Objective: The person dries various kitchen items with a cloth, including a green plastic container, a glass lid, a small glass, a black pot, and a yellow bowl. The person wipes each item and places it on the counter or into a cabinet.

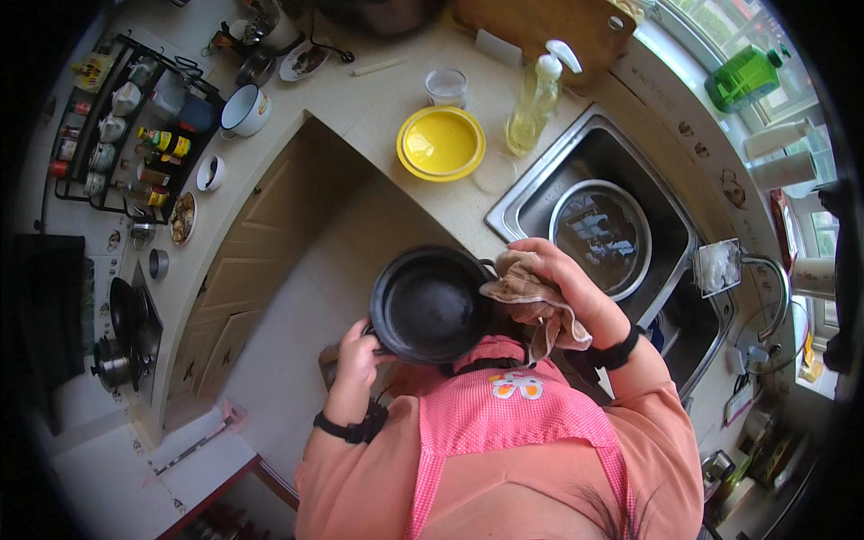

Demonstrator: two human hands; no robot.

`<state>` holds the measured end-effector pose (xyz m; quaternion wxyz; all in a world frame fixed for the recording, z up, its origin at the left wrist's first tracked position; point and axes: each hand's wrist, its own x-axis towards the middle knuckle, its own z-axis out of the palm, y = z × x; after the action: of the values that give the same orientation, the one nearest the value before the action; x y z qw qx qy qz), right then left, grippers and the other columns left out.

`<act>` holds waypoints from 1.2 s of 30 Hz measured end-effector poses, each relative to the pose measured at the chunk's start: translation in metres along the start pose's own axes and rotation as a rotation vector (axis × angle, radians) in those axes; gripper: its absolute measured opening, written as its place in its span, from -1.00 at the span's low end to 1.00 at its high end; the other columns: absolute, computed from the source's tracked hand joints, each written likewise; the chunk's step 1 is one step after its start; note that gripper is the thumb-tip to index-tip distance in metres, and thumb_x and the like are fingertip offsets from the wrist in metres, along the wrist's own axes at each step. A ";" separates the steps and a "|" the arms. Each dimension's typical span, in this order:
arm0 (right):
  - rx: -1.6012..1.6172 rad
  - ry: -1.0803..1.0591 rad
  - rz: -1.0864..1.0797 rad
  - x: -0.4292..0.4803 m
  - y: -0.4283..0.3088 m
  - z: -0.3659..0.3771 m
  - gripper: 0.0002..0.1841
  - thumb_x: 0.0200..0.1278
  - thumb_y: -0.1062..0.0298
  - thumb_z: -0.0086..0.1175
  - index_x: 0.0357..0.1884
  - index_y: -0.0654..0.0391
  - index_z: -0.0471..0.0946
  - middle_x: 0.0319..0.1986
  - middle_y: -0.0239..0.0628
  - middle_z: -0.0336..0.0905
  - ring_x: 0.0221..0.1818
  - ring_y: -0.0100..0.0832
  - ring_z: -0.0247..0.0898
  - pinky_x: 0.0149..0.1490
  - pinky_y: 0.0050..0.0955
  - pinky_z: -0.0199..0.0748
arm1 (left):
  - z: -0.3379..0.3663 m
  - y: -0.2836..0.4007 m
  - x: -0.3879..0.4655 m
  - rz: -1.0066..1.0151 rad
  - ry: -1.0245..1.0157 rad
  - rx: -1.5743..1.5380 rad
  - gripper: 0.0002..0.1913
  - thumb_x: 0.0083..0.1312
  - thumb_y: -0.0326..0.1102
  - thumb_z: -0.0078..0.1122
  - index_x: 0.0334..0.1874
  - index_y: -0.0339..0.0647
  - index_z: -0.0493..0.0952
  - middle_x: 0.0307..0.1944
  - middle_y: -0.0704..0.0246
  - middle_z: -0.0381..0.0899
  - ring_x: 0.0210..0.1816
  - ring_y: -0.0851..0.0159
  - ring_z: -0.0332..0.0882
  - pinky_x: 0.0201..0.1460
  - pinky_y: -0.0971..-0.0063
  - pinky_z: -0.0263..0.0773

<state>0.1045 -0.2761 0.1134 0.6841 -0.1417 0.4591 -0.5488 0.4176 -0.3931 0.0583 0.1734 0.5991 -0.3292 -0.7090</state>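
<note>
A black two-handled pot point(432, 304) is held in front of my apron, its dark inside facing up. My left hand point(358, 358) grips the side handle at its lower left. In my right hand point(560, 270) is a bunched brown cloth point(526, 290), which lies against the pot's other handle at the right rim. The cloth's loose end hangs down beside the apron. Beyond the right hand, a round metal basin point(557, 209) with water in it sits in the steel sink point(523, 202).
On the counter point(378, 115) stand a yellow bowl point(442, 143), a small glass jar point(446, 86) and a pump soap bottle point(533, 101). A faucet point(783, 290) rises at the sink's right. Leftward are a spice rack point(128, 128), an enamel mug point(244, 111) and a stove with pots point(113, 361).
</note>
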 end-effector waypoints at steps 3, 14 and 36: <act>0.207 -0.105 0.188 0.063 0.005 -0.010 -0.40 0.39 -0.16 -0.28 -0.03 0.29 0.42 -0.25 -0.24 0.56 -0.33 -0.44 0.50 -0.13 -0.52 0.47 | -0.038 0.003 0.007 0.032 0.100 -0.080 -0.44 0.04 -0.56 -0.11 0.20 -0.40 0.29 -0.14 0.15 0.54 -0.35 0.16 0.58 -0.40 0.29 0.57; 0.512 0.040 0.238 0.251 0.036 -0.025 -0.52 0.21 -0.21 0.00 -0.22 0.07 0.50 -0.58 -0.37 0.52 -0.61 -0.43 0.43 -0.50 -0.43 0.44 | -0.121 -0.002 0.013 0.139 0.307 -0.394 -0.55 -0.01 -0.57 -0.19 0.01 -0.33 0.38 -0.22 0.18 0.53 -0.35 0.14 0.57 -0.48 0.40 0.55; -0.932 1.118 -0.055 -0.044 -0.033 -0.078 -0.77 0.20 0.28 -0.06 -0.28 0.20 0.55 -0.51 -0.21 0.58 -0.56 -0.34 0.53 -0.45 -0.41 0.46 | -0.006 0.072 0.121 0.198 -0.048 -0.380 -0.62 0.08 -0.64 -0.19 0.00 -0.42 0.34 -0.13 0.10 0.49 -0.28 0.09 0.57 -0.32 0.32 0.65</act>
<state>0.0240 -0.2248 0.1152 0.2018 -0.1281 0.9223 -0.3037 0.3860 -0.5238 0.0173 0.3442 0.5031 -0.2510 -0.7519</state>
